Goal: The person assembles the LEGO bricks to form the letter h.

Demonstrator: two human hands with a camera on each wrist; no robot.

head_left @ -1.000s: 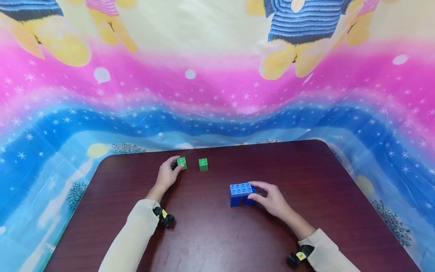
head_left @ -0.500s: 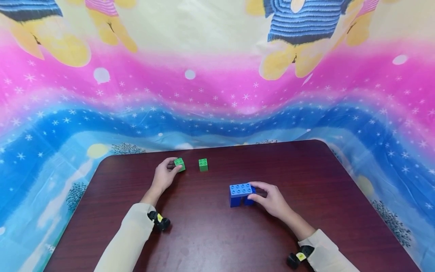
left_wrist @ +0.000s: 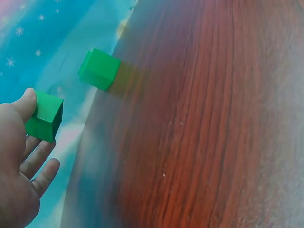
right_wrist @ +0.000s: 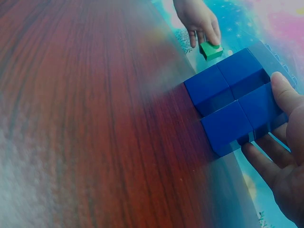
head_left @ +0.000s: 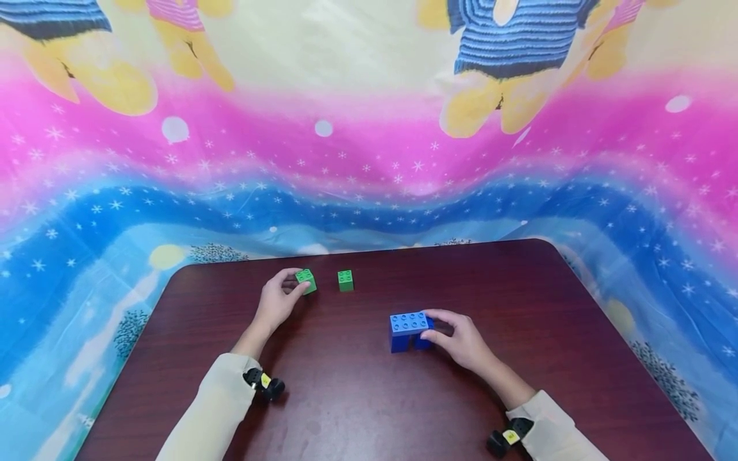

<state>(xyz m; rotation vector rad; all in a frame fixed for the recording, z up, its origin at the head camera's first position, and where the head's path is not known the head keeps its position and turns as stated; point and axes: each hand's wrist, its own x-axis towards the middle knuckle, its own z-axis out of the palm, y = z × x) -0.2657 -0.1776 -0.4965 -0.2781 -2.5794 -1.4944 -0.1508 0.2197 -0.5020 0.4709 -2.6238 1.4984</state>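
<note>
My left hand (head_left: 278, 299) pinches a green building block (head_left: 306, 282) between thumb and fingers, at the far left of the table. The block leans a little, and its darker underside shows in the left wrist view. To its right a second green block (head_left: 345, 280) stands studs up on the table. Nearer the middle is a blue block structure (head_left: 409, 323), with two stacked columns (right_wrist: 228, 128) under one long studded brick. My right hand (head_left: 461, 339) grips its right end, thumb on the near side and fingers behind, hiding part of that column.
The dark red wooden table (head_left: 346, 397) ends at a back edge just beyond the green blocks. A patterned cloth (head_left: 369, 160) hangs around its back and sides. Each wrist wears a small black camera (head_left: 271, 386).
My left hand has shifted slightly left and nearer with its green block, which has turned from upright to leaning. The right hand and blue structure have stayed in place.
</note>
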